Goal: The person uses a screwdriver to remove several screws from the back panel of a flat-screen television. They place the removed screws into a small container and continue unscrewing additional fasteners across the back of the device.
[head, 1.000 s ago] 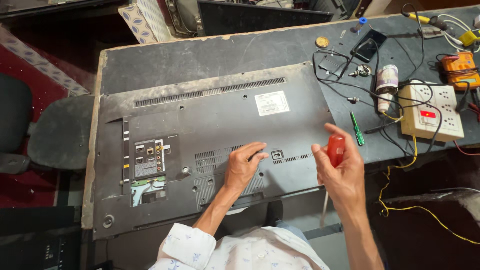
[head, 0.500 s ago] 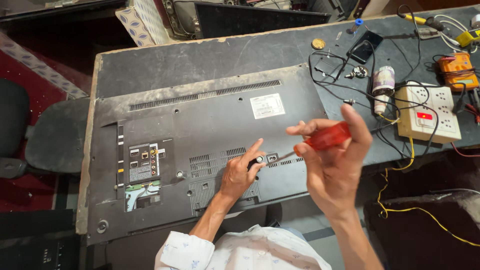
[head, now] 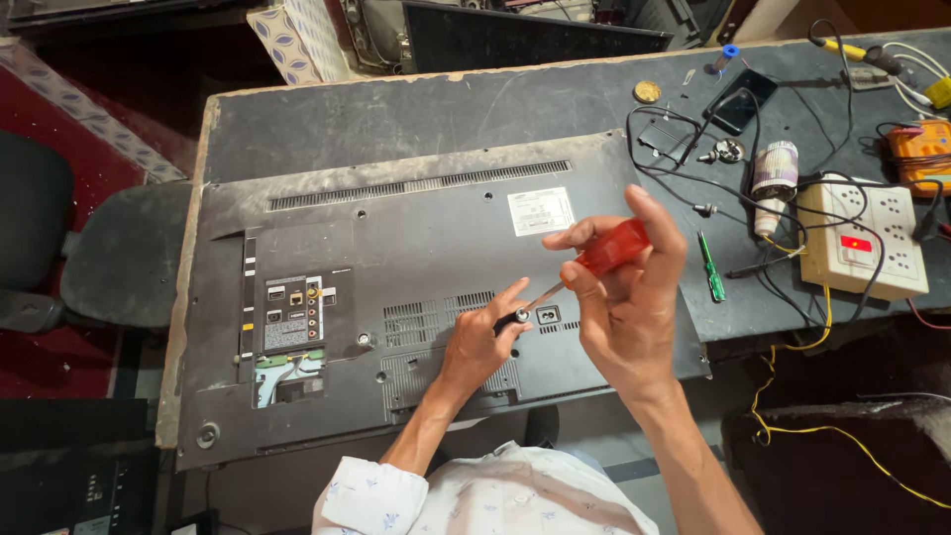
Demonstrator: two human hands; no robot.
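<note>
Head view: right hand point(head: 626, 307) is wrapped around a red-handled screwdriver point(head: 594, 260), angled down so its tip meets the TV back point(head: 396, 258) lying flat on the bench point(head: 416, 109). Left hand point(head: 482, 342) pinches the shaft near the tip, probably to steady it on a screw (too small to confirm). A green screwdriver point(head: 710, 267) lies beside.
</note>
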